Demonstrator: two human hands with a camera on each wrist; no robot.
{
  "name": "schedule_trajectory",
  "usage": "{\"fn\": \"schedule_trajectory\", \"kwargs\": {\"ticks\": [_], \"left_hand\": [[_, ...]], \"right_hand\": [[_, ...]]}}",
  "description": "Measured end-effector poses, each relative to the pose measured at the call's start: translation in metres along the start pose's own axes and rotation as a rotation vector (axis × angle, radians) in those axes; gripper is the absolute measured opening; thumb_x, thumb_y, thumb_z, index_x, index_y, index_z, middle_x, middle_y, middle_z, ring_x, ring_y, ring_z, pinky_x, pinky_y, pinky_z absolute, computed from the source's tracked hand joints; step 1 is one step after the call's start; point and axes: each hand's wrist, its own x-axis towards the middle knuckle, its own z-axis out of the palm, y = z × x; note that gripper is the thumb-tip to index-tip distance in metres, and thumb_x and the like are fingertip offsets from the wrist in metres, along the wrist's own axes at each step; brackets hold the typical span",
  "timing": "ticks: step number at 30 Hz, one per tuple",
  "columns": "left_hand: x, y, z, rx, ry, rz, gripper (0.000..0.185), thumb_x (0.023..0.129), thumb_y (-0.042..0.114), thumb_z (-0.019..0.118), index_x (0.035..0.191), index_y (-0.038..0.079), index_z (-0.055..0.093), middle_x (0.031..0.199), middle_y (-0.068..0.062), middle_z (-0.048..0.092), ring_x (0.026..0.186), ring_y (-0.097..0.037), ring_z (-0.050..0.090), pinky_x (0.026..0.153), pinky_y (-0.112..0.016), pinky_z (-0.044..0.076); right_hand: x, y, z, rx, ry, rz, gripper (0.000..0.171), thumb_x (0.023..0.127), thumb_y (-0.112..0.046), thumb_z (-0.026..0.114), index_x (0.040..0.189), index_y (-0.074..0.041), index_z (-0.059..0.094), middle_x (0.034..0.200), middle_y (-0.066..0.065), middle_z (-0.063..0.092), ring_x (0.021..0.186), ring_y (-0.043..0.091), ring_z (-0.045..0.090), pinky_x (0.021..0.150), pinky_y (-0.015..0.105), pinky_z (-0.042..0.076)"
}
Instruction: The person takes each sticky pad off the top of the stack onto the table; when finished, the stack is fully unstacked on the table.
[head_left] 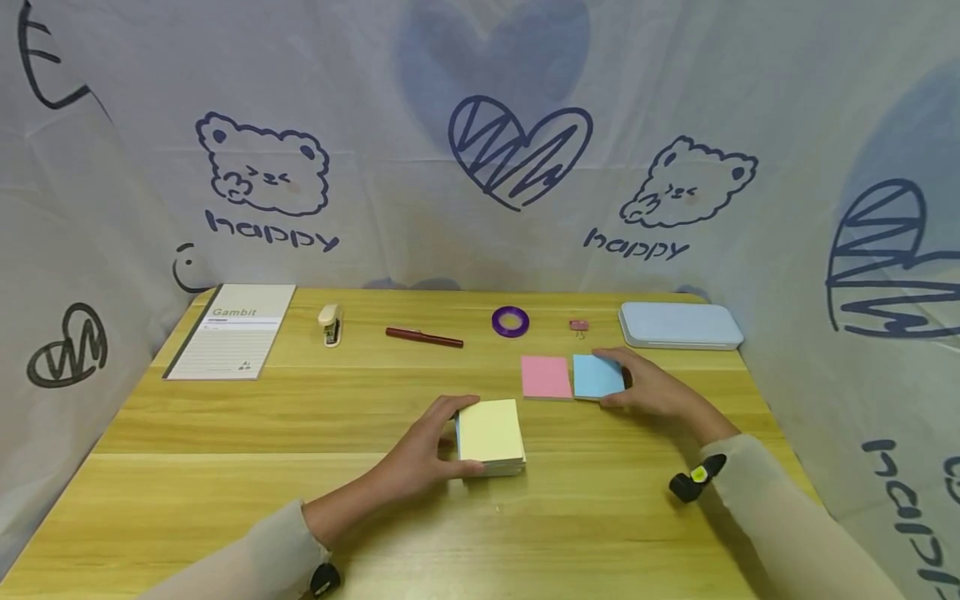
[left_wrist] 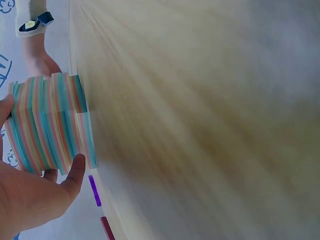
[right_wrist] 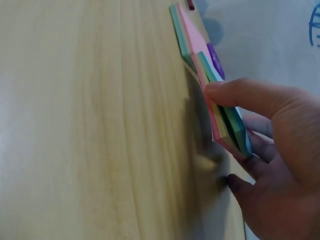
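While our left hand (head_left: 420, 467) curled round the thick sticky-note block (head_left: 491, 436) near the middle of the worktop (head_left: 225, 467), thumb on its near edge and fingers (head_left: 450, 408) on the far side, our right hand (head_left: 652, 387) pinched the blue pad (head_left: 597, 375) further back and to the right. The left wrist view showed that block as a tall stack banded in blue, pink and yellow, yellow sheet on top, resting on the wood. The right wrist view showed our thumb over the blue pad's upper face and the other fingers tucked beneath its edge, so it seemed slightly lifted at that side. A pink pad (head_left: 546, 377) lay just beside the blue one, the two nearly touching. Along the back sat a Gambit notepad (head_left: 232, 329), a small stapler (head_left: 331, 324), a dark red pen (head_left: 423, 337), a purple tape roll (head_left: 510, 321), a pink binder clip (head_left: 578, 326) and a pale blue case (head_left: 678, 325). We judged that we were in the middle of separating the block into thinner pads and laying them in a row; the next move would call for steadying the big block while the right hand let the blue pad settle flat against the pink one.
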Motion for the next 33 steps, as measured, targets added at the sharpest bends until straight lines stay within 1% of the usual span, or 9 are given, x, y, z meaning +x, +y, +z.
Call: {"fn": "schedule_trajectory", "kwargs": {"ticks": [5,14,17,20,23,25,28,30,33], "left_hand": [[0.001,0.0,0.0,-0.003,0.0,0.006,0.089,0.083,0.025,0.089,0.156,0.012,0.04,0.151,-0.011,0.046,0.14,-0.034,0.045,0.115,-0.058,0.038],[0.002,-0.003,0.001,-0.016,-0.003,0.023,0.087,0.085,0.027,0.088,0.156,0.01,0.04,0.151,-0.013,0.046,0.138,-0.036,0.046,0.113,-0.059,0.041],[0.002,-0.003,0.001,-0.018,-0.003,0.024,0.087,0.085,0.027,0.088,0.156,0.01,0.04,0.15,-0.013,0.046,0.139,-0.036,0.046,0.113,-0.06,0.04],[0.002,-0.003,0.001,-0.014,-0.003,0.025,0.087,0.084,0.027,0.088,0.156,0.01,0.04,0.15,-0.013,0.046,0.139,-0.036,0.046,0.114,-0.06,0.039],[0.002,-0.003,0.0,-0.007,0.001,0.023,0.088,0.084,0.026,0.088,0.156,0.011,0.04,0.151,-0.013,0.046,0.14,-0.036,0.046,0.114,-0.059,0.039],[0.002,-0.003,0.0,-0.005,0.003,0.02,0.089,0.083,0.025,0.089,0.156,0.011,0.04,0.151,-0.012,0.046,0.14,-0.036,0.046,0.115,-0.058,0.039],[0.002,-0.004,0.001,-0.006,0.004,0.017,0.09,0.082,0.024,0.09,0.156,0.012,0.041,0.151,-0.012,0.046,0.14,-0.035,0.046,0.115,-0.057,0.039],[0.002,-0.005,0.001,-0.013,0.002,0.015,0.09,0.082,0.024,0.09,0.156,0.012,0.041,0.151,-0.011,0.046,0.14,-0.035,0.046,0.114,-0.057,0.04],[0.002,-0.006,0.001,-0.021,0.001,0.015,0.09,0.082,0.025,0.09,0.156,0.012,0.041,0.151,-0.011,0.046,0.139,-0.034,0.046,0.113,-0.057,0.041]], "right_hand": [[0.002,0.01,0.002,-0.012,-0.008,-0.01,0.085,0.086,-0.022,0.085,0.157,-0.008,0.04,0.16,0.023,0.036,0.145,0.041,0.035,0.121,0.062,0.025],[0.004,0.014,0.004,-0.087,-0.013,-0.041,0.085,0.087,-0.025,0.083,0.158,-0.009,0.038,0.16,0.023,0.035,0.141,0.04,0.039,0.118,0.062,0.03],[0.004,0.012,0.004,-0.081,-0.01,-0.039,0.086,0.086,-0.024,0.084,0.158,-0.008,0.039,0.16,0.022,0.035,0.141,0.04,0.039,0.119,0.062,0.03],[0.004,0.009,0.002,-0.059,-0.014,-0.019,0.087,0.086,-0.025,0.085,0.158,-0.009,0.039,0.162,0.02,0.033,0.145,0.04,0.035,0.121,0.061,0.027],[0.004,0.002,0.0,-0.045,-0.015,0.002,0.088,0.085,-0.027,0.086,0.159,-0.01,0.039,0.165,0.019,0.03,0.149,0.041,0.03,0.122,0.06,0.024],[0.003,-0.005,-0.002,-0.073,-0.012,-0.007,0.088,0.086,-0.029,0.085,0.159,-0.01,0.039,0.165,0.02,0.03,0.151,0.042,0.028,0.122,0.061,0.023],[0.0,-0.018,-0.003,-0.104,-0.004,-0.062,0.087,0.088,-0.03,0.084,0.158,-0.007,0.039,0.163,0.023,0.031,0.15,0.045,0.028,0.121,0.064,0.023],[-0.002,-0.028,-0.001,-0.105,-0.003,-0.101,0.085,0.089,-0.03,0.082,0.158,-0.006,0.039,0.162,0.025,0.032,0.149,0.047,0.028,0.12,0.066,0.024],[-0.007,-0.046,0.005,-0.035,-0.027,-0.131,0.083,0.09,-0.029,0.081,0.159,-0.01,0.038,0.163,0.023,0.032,0.149,0.047,0.03,0.119,0.065,0.027]]}}
